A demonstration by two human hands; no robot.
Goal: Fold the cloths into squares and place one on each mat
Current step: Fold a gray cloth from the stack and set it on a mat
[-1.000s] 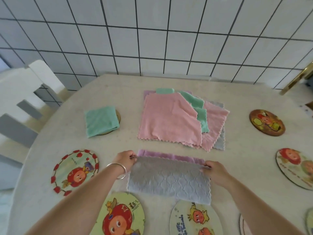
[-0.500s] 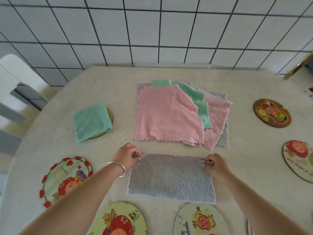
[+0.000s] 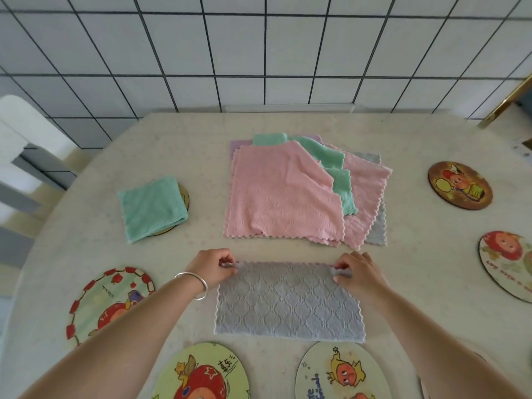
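Head view: beige table (image 3: 417,254) against white tiled wall (image 3: 259,53).

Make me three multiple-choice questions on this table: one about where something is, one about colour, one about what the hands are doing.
1. Where does the folded green cloth lie?
A. on a round mat
B. on the pile
C. on the chair

2. What colour is the top cloth of the pile?
A. grey
B. pink
C. purple

3. How do the hands meet the grey cloth?
A. both hover above
B. one presses flat
C. both pinch far corners

Answers: 1 A, mat edge peeks out beneath; 2 B, pink covers the others; 3 C, left hand and right hand each pinch a corner.
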